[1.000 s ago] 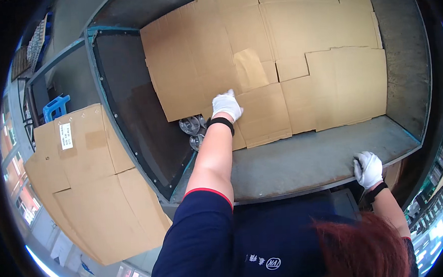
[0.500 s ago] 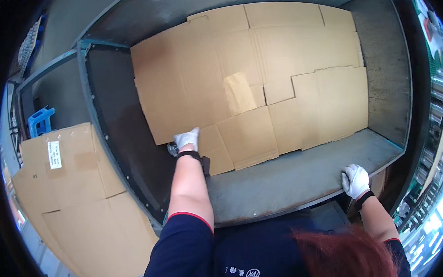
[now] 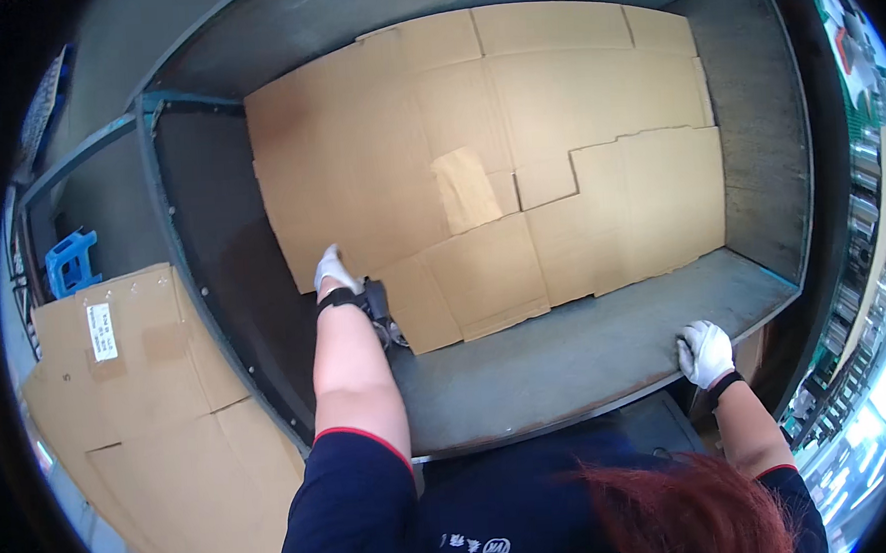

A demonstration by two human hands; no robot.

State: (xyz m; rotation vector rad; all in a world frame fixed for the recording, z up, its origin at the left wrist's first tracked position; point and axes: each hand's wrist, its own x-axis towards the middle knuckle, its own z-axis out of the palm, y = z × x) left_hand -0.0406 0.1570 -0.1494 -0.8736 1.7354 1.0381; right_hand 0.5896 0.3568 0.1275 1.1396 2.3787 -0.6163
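My left hand (image 3: 333, 271), in a white glove, reaches into a grey metal bin (image 3: 558, 363) at the left edge of the flattened cardboard (image 3: 357, 171) lining its bottom. One fingertip stretches away from me; the other fingers are mostly hidden, and I see nothing held. A black device is strapped to that wrist. Just right of the wrist, partly behind it, small shiny pieces (image 3: 398, 336) lie by the cardboard's near corner; their kind is unclear. My gloved right hand (image 3: 706, 354) is curled over the near metal rim, towards the right corner.
Dark side walls rise round the bin. Outside it on the left leans a large cardboard sheet (image 3: 160, 411) with a white label, and a blue plastic stool (image 3: 72, 263) stands behind. Shelving with many small items (image 3: 866, 224) runs along the far right.
My left hand has moved left and turned, its fingertip now pointing away. Shiny material seen left of the hand before now shows right of the wrist. My right hand stays on the rim.
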